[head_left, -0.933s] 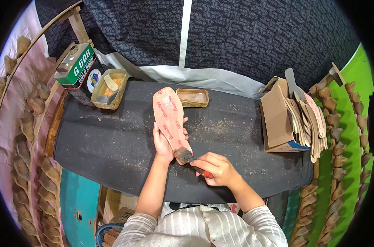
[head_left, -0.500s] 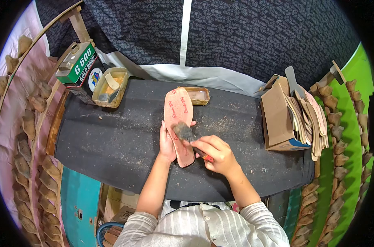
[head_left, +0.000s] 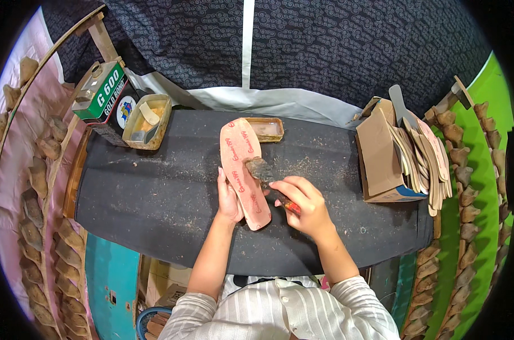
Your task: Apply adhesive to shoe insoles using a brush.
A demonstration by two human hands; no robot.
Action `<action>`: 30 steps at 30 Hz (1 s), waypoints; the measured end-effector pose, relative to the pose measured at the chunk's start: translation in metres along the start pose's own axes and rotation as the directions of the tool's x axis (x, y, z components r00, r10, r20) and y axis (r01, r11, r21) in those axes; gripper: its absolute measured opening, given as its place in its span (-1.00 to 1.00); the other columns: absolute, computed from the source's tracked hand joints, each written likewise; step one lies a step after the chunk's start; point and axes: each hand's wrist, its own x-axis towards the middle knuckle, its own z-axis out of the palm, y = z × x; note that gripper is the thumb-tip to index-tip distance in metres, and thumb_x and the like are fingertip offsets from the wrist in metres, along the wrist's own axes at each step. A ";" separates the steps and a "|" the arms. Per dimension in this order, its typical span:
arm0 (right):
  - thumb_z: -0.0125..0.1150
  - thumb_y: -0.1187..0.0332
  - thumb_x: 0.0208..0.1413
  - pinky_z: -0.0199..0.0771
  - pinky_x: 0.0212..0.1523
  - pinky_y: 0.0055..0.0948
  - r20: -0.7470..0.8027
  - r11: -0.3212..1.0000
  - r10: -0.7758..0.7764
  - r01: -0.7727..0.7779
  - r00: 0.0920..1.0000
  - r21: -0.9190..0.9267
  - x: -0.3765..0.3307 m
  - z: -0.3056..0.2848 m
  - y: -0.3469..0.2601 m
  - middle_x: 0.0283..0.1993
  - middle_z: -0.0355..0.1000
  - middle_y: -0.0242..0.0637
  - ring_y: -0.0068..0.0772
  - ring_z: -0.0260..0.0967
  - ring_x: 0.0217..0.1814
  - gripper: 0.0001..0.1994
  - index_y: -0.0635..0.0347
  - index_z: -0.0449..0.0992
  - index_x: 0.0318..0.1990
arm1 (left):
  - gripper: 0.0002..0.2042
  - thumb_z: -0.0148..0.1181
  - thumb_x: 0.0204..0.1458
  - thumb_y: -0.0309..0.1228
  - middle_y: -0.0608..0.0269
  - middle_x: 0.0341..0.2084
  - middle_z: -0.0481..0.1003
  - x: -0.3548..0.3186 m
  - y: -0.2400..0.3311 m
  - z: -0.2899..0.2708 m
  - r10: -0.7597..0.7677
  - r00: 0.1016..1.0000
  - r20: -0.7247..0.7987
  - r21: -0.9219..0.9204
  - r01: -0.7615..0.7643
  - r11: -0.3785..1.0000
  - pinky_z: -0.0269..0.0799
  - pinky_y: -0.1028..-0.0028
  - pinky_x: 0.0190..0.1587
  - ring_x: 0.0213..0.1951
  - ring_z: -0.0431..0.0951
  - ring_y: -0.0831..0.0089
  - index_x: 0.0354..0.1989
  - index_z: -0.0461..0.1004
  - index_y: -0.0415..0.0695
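A pinkish-tan shoe insole board [head_left: 242, 170] with red print lies tilted across my left hand [head_left: 229, 198]. My left fingers pass beneath it and the thumb rests along its left edge. My right hand [head_left: 303, 207] is closed round the dark, red-marked handle of a brush [head_left: 259, 169]. Its worn grey bristles touch or hover just over the board's right edge near the middle; I cannot tell which. Behind the board's far end stands a shallow rectangular tray [head_left: 271, 130], partly covered by the board.
On the left are a green-and-black metal can [head_left: 101, 96] and a tub [head_left: 149, 141] with scrapers in it. A cardboard box [head_left: 376, 164] of insole boards stands at right. Crumbs lie on the black tablecloth [head_left: 155, 209]. Racks of wooden shoe lasts [head_left: 463, 201] flank both sides.
The brush has shifted right and slightly farther away, from the board's middle to its right edge. The board has tilted a little, its near end swinging right.
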 end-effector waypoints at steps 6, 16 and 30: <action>0.25 0.61 -0.36 0.47 -0.29 -0.33 0.100 0.995 -0.023 0.013 0.995 0.100 -0.016 0.002 -0.007 -0.28 0.41 -0.18 -0.14 0.43 -0.29 -0.61 0.21 0.51 -0.21 | -0.16 -0.49 0.04 0.34 -0.07 0.15 0.21 0.003 0.005 -0.004 0.042 0.998 0.056 0.007 -0.043 0.999 0.38 -0.10 -0.01 0.10 0.33 0.02 0.31 -0.03 -0.09; 0.21 0.63 -0.46 0.48 -0.13 -0.30 0.094 0.999 0.023 -0.027 0.995 0.045 -0.006 -0.006 -0.004 -0.16 0.40 -0.18 -0.13 0.42 -0.11 -0.48 0.20 0.48 -0.14 | -0.20 -0.52 0.07 0.31 -0.08 0.15 0.21 0.000 0.006 -0.002 -0.003 0.987 0.158 -0.113 0.021 0.993 0.37 -0.15 -0.05 0.12 0.29 -0.06 0.32 -0.05 -0.07; 0.26 0.58 -0.38 0.49 -0.28 -0.38 0.265 0.973 0.073 -0.127 0.961 0.193 -0.021 -0.022 -0.009 -0.31 0.44 -0.20 -0.22 0.46 -0.30 -0.63 0.19 0.56 -0.25 | -0.18 -0.50 0.05 0.32 -0.02 0.11 0.28 0.005 0.014 -0.025 0.002 0.972 0.236 -0.133 0.030 0.991 0.48 -0.01 -0.16 -0.10 0.47 0.10 0.29 0.03 -0.10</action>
